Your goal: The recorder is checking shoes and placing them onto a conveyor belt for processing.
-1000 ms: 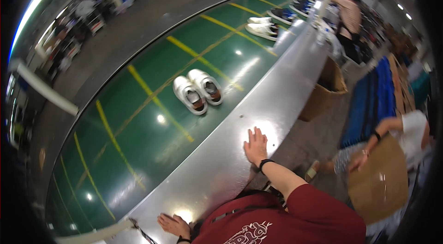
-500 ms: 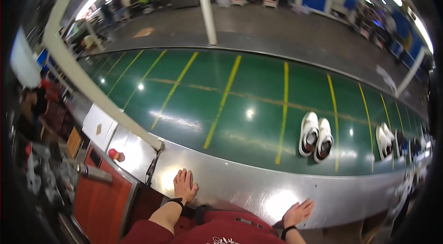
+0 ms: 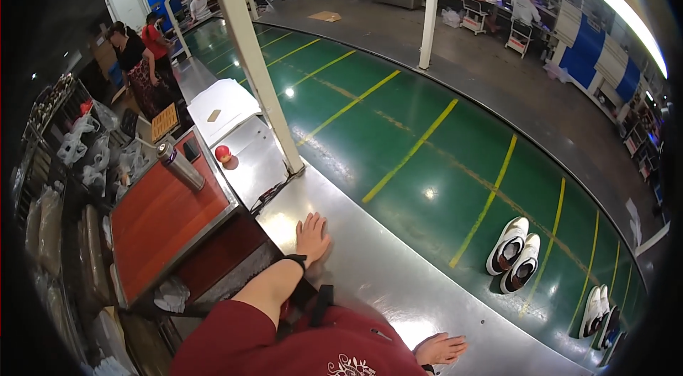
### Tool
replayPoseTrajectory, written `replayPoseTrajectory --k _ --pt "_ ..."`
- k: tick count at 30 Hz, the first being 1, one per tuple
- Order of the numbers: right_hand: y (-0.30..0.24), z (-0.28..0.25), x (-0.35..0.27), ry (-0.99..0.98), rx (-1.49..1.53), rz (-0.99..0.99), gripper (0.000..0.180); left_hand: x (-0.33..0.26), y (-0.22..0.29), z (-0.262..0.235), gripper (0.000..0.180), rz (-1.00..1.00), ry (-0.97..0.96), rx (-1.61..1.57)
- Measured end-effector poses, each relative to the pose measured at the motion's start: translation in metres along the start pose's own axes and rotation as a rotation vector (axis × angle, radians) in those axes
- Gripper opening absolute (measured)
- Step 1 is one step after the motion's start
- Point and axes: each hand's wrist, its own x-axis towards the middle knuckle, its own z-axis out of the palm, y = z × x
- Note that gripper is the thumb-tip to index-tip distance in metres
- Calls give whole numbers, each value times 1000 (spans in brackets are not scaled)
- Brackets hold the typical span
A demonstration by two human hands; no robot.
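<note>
My left hand (image 3: 311, 237) lies flat on the bare metal ledge (image 3: 363, 255), its fingers stretched out and nothing in it. Farther right along that ledge, my right hand (image 3: 441, 349) rests palm down with fingers extended, also holding nothing. Beyond the ledge runs a green conveyor belt (image 3: 398, 194) marked with yellow cross lines. On its near side stands a pair of white sneakers (image 3: 511, 235) with dark openings, apart from both hands. Another pair of white shoes (image 3: 590, 313) stands farther right, beside darker shoes (image 3: 608, 328) partly cut off by the view's rim.
At left, a red-topped table (image 3: 163, 216) carries a steel flask (image 3: 181, 167). A red apple (image 3: 223, 154) and white sheets (image 3: 220, 109) lie on the metal surface near a pale post (image 3: 260, 70). Two people (image 3: 135, 63) stand at far left; others sit across the aisle.
The view has swung to the left, showing more of the red-topped table and the people there. Both hands stay on the metal ledge, empty.
</note>
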Motion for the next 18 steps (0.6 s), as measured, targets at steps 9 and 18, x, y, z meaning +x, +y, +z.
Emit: replayPoseTrajectory --k 9,18 --pt "0 2 -6 -14 2 7 54 19 69 22 57 -531 140 88" --pt "8 29 -7 346 -182 -156 62 22 67 20 55 -539 151 143"
